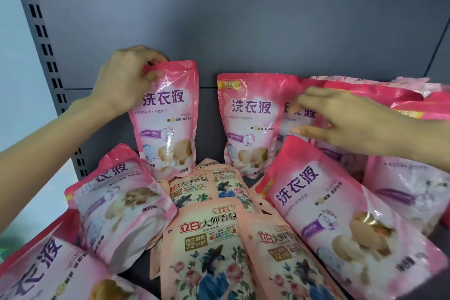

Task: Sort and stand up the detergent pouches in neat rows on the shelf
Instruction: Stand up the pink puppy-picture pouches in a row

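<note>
So my left hand is pinching the top corner of a pink pouch that stands upright against the shelf's grey back panel. Just right of it, with a small gap, a second pink pouch stands too. In front, peach pouches lie flat in a heap, with tilted pink ones on either side. My right hand is loose, fingers apart, in front of a third pink pouch. Can't tell if it's touching.
</note>
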`<control>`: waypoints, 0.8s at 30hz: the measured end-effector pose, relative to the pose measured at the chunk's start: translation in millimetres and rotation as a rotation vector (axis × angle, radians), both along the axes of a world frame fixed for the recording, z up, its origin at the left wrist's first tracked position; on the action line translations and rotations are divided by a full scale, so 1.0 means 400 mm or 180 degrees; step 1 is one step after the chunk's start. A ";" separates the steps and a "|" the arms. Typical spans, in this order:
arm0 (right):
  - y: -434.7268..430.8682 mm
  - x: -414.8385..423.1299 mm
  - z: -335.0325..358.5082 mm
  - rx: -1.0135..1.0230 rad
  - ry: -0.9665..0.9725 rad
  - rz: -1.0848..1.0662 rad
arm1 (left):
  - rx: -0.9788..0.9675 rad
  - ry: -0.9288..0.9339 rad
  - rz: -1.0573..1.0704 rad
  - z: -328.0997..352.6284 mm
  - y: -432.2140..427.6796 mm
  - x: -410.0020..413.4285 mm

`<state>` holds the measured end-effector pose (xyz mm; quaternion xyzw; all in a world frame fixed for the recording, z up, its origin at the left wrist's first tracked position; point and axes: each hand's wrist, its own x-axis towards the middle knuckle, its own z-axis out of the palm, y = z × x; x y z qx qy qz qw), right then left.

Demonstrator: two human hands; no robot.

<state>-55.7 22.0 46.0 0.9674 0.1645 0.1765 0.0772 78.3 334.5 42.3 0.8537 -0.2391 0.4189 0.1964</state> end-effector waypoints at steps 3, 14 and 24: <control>-0.006 -0.002 -0.049 -0.0202 0.0318 0.0129 | 0.0003 -0.0013 -0.0033 -0.002 -0.002 -0.003; 0.016 0.137 -0.123 0.0741 0.0787 -0.0164 | -0.0080 0.0122 0.0073 0.001 -0.011 -0.023; 0.064 0.120 -0.074 -0.0387 0.0527 -0.0097 | -0.0160 0.0181 0.0176 0.004 -0.017 -0.033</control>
